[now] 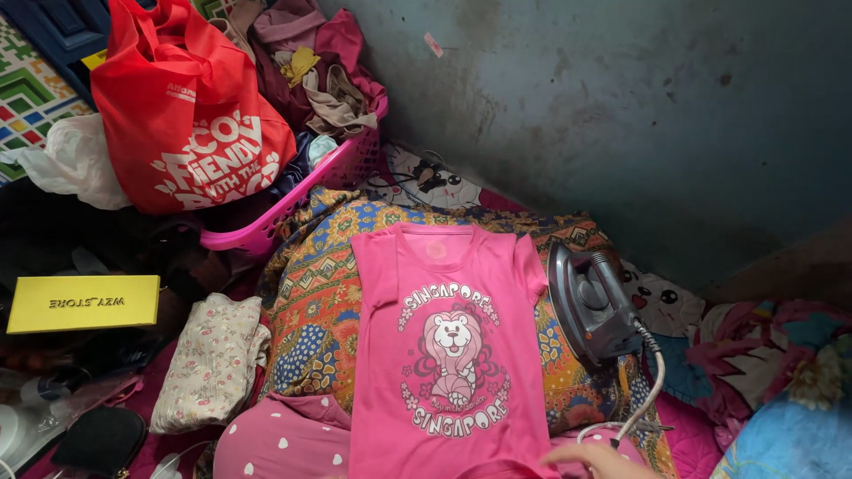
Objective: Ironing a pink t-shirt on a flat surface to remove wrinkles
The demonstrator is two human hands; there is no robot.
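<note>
At the bottom edge of the view, one hand [596, 459] comes in from the lower right. Only a small part of it shows, so I cannot tell which hand it is or how far the fingers are spread. It lies flat at the lower right hem of the bright pink cotton T-shirt with a white lion print [448, 355], touching the cloth or just beside it; I see no grasp on anything. The other hand is not visible.

The T-shirt lies spread out, front up, on a colourful patterned batik cloth [315, 302]. Just to its right stands a dark grey electric iron [590, 306], set upright on its heel, and its white braided cord [646, 390] runs down toward the hand.

To the left of the T-shirt lie a pink garment with white dots [280, 443] and a folded cream floral cloth [213, 359]. Further left is a flat yellow box [84, 303].

Farther back, a pink plastic laundry basket [293, 200] holds a heap of mixed clothes [315, 66]. A red shopping bag with white print [182, 115] leans at the basket. Behind everything is a worn grey-blue wall [639, 106].
</note>
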